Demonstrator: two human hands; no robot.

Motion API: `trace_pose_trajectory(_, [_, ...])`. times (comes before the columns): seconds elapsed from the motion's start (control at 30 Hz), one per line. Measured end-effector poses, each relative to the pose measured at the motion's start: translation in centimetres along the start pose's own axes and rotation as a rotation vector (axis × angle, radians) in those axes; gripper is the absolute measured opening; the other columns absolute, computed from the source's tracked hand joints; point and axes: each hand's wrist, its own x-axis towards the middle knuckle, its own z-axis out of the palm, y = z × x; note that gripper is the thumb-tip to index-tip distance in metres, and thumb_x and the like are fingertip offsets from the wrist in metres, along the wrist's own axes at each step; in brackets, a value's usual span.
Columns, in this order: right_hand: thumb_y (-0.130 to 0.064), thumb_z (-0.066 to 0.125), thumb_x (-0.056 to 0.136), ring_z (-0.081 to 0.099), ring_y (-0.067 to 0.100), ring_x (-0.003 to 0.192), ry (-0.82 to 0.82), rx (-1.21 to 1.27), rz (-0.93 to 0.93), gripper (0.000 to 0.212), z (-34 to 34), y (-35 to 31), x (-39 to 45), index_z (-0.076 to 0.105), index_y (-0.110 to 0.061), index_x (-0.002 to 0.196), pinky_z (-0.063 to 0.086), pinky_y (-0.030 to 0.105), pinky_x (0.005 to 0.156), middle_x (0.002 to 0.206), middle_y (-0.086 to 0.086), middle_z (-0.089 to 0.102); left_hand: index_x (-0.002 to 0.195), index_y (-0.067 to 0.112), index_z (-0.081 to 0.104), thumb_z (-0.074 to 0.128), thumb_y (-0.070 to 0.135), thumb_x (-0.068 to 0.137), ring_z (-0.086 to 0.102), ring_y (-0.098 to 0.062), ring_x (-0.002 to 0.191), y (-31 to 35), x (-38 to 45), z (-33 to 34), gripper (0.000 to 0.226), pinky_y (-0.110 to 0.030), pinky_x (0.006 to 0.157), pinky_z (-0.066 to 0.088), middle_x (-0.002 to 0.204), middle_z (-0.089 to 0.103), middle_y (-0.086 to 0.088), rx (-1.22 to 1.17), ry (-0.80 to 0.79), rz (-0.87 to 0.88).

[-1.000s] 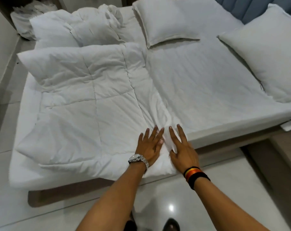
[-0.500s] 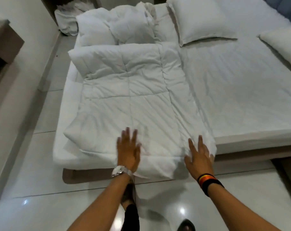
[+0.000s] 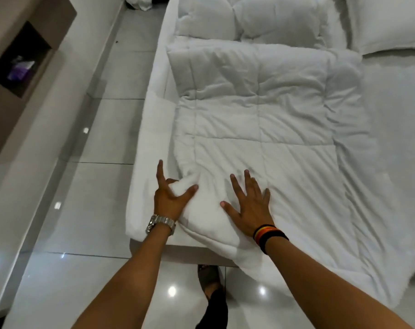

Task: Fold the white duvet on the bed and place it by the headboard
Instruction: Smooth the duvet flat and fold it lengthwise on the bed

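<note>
The white quilted duvet (image 3: 273, 119) lies folded into a long band across the left side of the bed (image 3: 396, 119), its near end hanging over the front edge. My left hand (image 3: 170, 198), with a metal watch, pinches the duvet's near left corner between thumb and fingers. My right hand (image 3: 251, 203), with striped wristbands, lies flat with spread fingers on the duvet just right of that corner.
A second bunched white duvet or pillows (image 3: 249, 17) sit beyond the fold, and a pillow (image 3: 387, 22) at the top right. Glossy tiled floor (image 3: 87, 198) runs along the bed's left side. A brown cabinet with an open niche (image 3: 18, 62) stands at left.
I have stepped left along the bed's edge. Both hands slid left across the duvet, from its right edge to its left corner. My left hand went from flat to gripping the corner.
</note>
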Motion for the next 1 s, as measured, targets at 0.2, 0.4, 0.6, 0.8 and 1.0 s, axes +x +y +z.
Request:
trace_pose_trajectory(0.2, [-0.078,0.028,0.097,-0.007,0.028,0.161,-0.043,0.027,0.057,0.082,0.7,-1.0,-1.7,-0.012,-0.049,0.162,-0.003,0.067,0.123,0.172,-0.002,-0.024,0.156,0.039,-0.016,0.078,0.08,0.054,0.067,-0.023,0.105,1.4,-1.7,-0.8,0.144,-0.037,0.091,0.05,0.124,0.068,0.003,-0.081,0.054,-0.221])
trace_pose_trajectory(0.4, [-0.076,0.029,0.098,-0.005,0.029,0.161,-0.032,0.083,0.085,0.082,0.7,-1.7,-7.0,-0.011,-0.046,0.163,0.001,0.067,0.124,0.173,-0.001,-0.022,0.162,0.032,-0.003,0.082,0.07,0.063,0.047,-0.035,0.139,0.7,-7.1,-2.0,0.136,-0.04,0.107,0.042,0.159,0.039,-0.008,-0.072,-0.153,-0.315])
trace_pose_trajectory(0.6, [-0.074,0.035,0.099,-0.004,0.025,0.161,0.037,0.136,0.02,0.082,0.5,-2.1,-12.3,-0.007,-0.046,0.164,0.001,0.064,0.124,0.174,-0.001,-0.018,0.157,0.031,0.013,0.077,0.062,0.077,0.067,-0.037,0.101,-3.5,-14.7,-7.3,0.107,-0.036,0.078,0.052,0.123,0.066,-0.018,0.142,0.029,-0.223])
trace_pose_trajectory(0.8, [-0.075,0.033,0.099,-0.005,0.026,0.161,-0.127,0.064,0.042,0.081,3.7,-2.2,-13.9,-0.007,-0.046,0.163,0.003,0.065,0.124,0.173,0.001,-0.018,0.161,0.027,-0.012,0.067,0.062,0.086,0.068,-0.04,0.104,-12.1,-18.9,-10.7,0.115,-0.046,0.087,0.055,0.128,0.064,-0.028,0.284,0.053,-0.437])
trace_pose_trajectory(1.0, [-0.073,0.03,0.1,-0.011,0.027,0.16,-0.093,-0.033,0.086,0.081,4.2,-2.3,-7.4,-0.008,-0.041,0.165,0.001,0.066,0.124,0.173,0.004,-0.019,0.163,0.026,-0.003,0.058,0.069,0.086,0.049,-0.04,0.134,-9.4,-9.1,-7.4,0.107,-0.051,0.108,0.043,0.158,0.04,-0.018,0.159,0.054,-0.298])
